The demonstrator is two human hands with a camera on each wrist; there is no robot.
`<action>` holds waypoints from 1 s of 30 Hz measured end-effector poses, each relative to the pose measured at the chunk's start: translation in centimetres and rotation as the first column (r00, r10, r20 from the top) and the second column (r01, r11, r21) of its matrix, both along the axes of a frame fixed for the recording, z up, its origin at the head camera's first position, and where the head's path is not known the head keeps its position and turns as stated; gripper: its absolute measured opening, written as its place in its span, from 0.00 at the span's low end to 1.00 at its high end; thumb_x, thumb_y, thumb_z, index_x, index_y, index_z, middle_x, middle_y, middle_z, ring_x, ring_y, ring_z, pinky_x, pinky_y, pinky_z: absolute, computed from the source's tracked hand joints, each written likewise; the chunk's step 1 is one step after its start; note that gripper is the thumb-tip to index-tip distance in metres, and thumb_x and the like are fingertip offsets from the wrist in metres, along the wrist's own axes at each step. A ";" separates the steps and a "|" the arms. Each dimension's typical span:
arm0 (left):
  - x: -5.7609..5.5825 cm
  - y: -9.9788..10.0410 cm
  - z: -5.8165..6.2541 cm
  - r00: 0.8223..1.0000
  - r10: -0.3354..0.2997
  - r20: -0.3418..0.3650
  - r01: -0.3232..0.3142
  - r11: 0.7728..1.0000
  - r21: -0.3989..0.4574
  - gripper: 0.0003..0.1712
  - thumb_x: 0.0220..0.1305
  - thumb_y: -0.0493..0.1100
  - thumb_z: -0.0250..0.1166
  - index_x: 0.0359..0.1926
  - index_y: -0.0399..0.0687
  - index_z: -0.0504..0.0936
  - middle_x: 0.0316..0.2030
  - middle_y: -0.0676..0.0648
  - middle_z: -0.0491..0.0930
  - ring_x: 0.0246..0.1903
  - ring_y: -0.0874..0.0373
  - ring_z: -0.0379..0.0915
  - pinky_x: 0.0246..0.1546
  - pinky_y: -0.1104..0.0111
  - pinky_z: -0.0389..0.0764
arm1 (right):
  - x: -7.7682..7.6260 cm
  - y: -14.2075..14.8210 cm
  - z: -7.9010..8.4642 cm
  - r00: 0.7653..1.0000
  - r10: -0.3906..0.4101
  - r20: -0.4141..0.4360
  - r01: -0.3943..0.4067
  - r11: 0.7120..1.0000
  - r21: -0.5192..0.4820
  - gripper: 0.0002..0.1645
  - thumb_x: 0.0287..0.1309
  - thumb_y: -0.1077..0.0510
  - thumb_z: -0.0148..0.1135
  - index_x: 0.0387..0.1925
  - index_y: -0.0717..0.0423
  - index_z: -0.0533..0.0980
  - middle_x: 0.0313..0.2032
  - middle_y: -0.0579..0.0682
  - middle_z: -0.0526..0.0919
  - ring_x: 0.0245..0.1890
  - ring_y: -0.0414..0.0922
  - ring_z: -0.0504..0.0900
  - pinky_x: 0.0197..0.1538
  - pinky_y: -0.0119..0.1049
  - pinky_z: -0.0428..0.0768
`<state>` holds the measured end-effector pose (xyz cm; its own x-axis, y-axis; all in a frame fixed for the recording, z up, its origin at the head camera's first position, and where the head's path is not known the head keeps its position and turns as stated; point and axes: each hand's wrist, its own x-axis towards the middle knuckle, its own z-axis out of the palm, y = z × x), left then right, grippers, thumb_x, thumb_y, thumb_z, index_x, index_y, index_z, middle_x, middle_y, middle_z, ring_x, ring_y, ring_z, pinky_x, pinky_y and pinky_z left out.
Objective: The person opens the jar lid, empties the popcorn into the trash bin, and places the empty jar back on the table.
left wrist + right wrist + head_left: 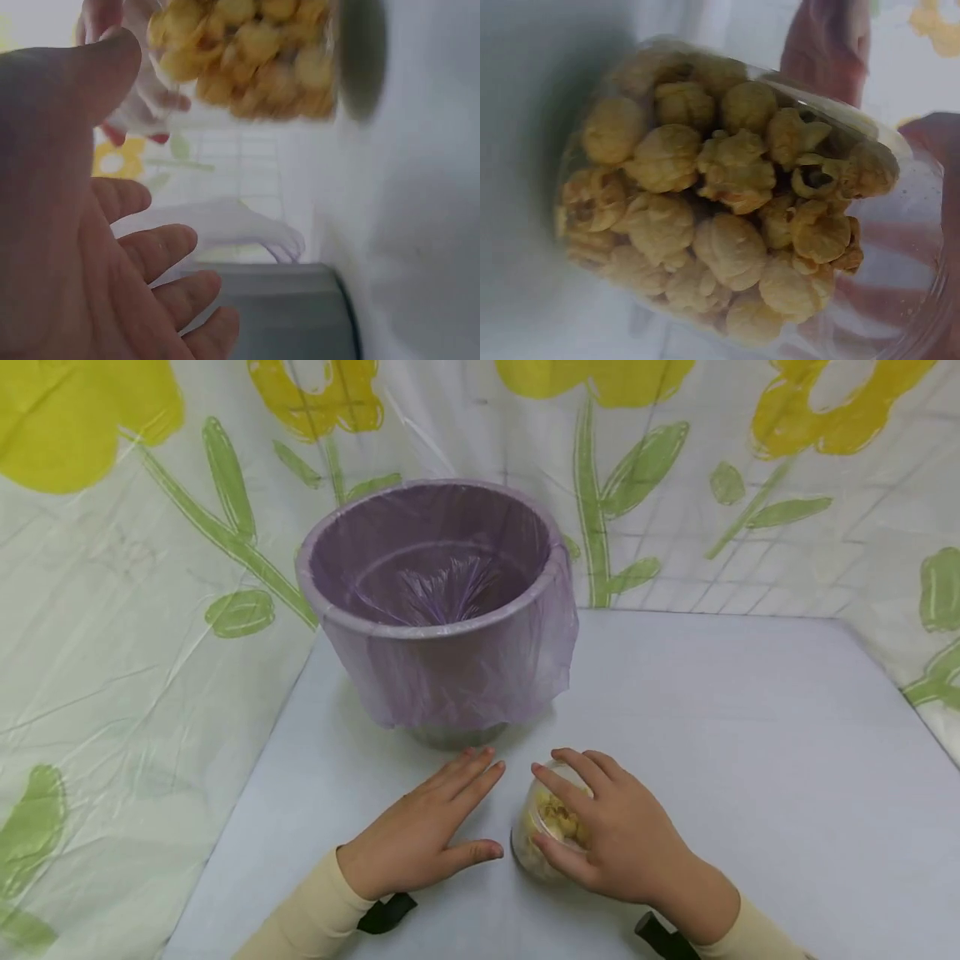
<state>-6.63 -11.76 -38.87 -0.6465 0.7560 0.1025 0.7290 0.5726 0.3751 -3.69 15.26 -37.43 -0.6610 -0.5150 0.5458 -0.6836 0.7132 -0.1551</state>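
A clear jar [527, 850] stands on the table in front of me, part filled with yellow popcorn [731, 251]. Curved over its mouth, my right hand [633, 831] grips it near the rim, thumb on the near side and fingers on the far side. In the right wrist view fingers also show through the clear wall. To the left of the jar, my left hand [423, 831] is held out with straight fingers and nothing in it. Its thumb points at the jar, a small gap away.
Behind the hands is a bin [457, 735] lined with a thin purple bag [450, 677] folded over its rim. A plastic sheet [487, 435] with yellow flowers hangs around the back and sides. The white tabletop [750, 735] extends to the right.
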 end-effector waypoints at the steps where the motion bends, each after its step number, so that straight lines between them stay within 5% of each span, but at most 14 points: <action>1: 0.0 0.1 0.2 1.000 -0.010 0.007 0.010 1.000 0.018 0.52 0.64 0.73 0.50 0.78 0.58 0.41 0.77 0.50 0.45 0.75 0.51 0.42 0.71 0.54 0.57 | -0.1 0.2 0.2 1.000 -0.005 0.014 0.005 1.000 -0.019 0.36 0.61 0.34 0.55 0.64 0.48 0.73 0.58 0.53 0.76 0.51 0.53 0.77 0.49 0.50 0.80; 10: 0.6 2.5 2.5 0.983 -0.025 0.181 -0.005 0.987 0.161 0.68 0.49 0.78 0.62 0.77 0.58 0.33 0.77 0.51 0.43 0.74 0.55 0.44 0.66 0.51 0.65 | -0.4 0.5 3.1 0.996 -0.012 0.083 0.033 0.963 -0.267 0.36 0.62 0.38 0.58 0.66 0.50 0.70 0.61 0.52 0.74 0.59 0.51 0.74 0.54 0.50 0.77; 14: 0.3 4.4 2.3 0.990 -0.009 0.138 -0.022 0.976 0.217 0.75 0.43 0.80 0.65 0.77 0.56 0.30 0.77 0.49 0.43 0.73 0.55 0.47 0.64 0.53 0.68 | -0.5 0.1 3.7 0.994 -0.032 0.102 0.065 0.938 -0.342 0.36 0.63 0.41 0.59 0.68 0.51 0.68 0.62 0.51 0.73 0.61 0.50 0.72 0.55 0.50 0.74; 19: -0.3 5.4 1.4 0.995 0.097 0.022 -0.099 0.946 0.309 0.74 0.39 0.76 0.71 0.78 0.54 0.40 0.70 0.49 0.60 0.64 0.56 0.65 0.55 0.58 0.78 | -0.6 -0.5 3.9 0.981 -0.032 0.193 0.106 0.915 -0.390 0.39 0.54 0.52 0.66 0.69 0.48 0.67 0.64 0.48 0.71 0.63 0.47 0.70 0.55 0.49 0.75; 25: -0.7 5.7 1.2 0.988 0.120 -0.096 -0.074 0.920 0.385 0.66 0.42 0.71 0.74 0.75 0.49 0.51 0.59 0.47 0.71 0.50 0.57 0.75 0.45 0.62 0.82 | -1.0 -0.6 4.1 0.994 0.019 0.107 0.026 0.915 -0.402 0.33 0.66 0.40 0.55 0.67 0.50 0.70 0.62 0.54 0.73 0.62 0.52 0.71 0.59 0.54 0.71; 28: -0.9 5.8 1.4 0.994 0.096 -0.060 -0.064 0.911 0.407 0.65 0.41 0.70 0.74 0.74 0.54 0.52 0.57 0.51 0.72 0.48 0.62 0.73 0.44 0.66 0.81 | -1.2 -0.4 4.3 0.996 0.062 0.064 -0.031 0.913 -0.406 0.34 0.69 0.37 0.49 0.65 0.52 0.71 0.61 0.56 0.73 0.61 0.52 0.73 0.62 0.47 0.71; 30: -1.0 5.8 1.6 0.998 0.058 0.028 -0.064 0.905 0.421 0.63 0.40 0.70 0.75 0.74 0.61 0.52 0.55 0.56 0.72 0.47 0.65 0.72 0.44 0.69 0.80 | -1.4 -0.1 4.3 0.992 0.114 0.047 -0.086 0.908 -0.410 0.33 0.69 0.38 0.50 0.64 0.55 0.72 0.61 0.57 0.74 0.60 0.53 0.73 0.63 0.42 0.70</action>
<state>-7.60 -5.97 -37.30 -0.6939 0.6030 0.3936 0.6904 0.4019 0.6015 -5.08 15.13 -33.09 -0.6607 -0.3236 0.6774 -0.7255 0.5070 -0.4654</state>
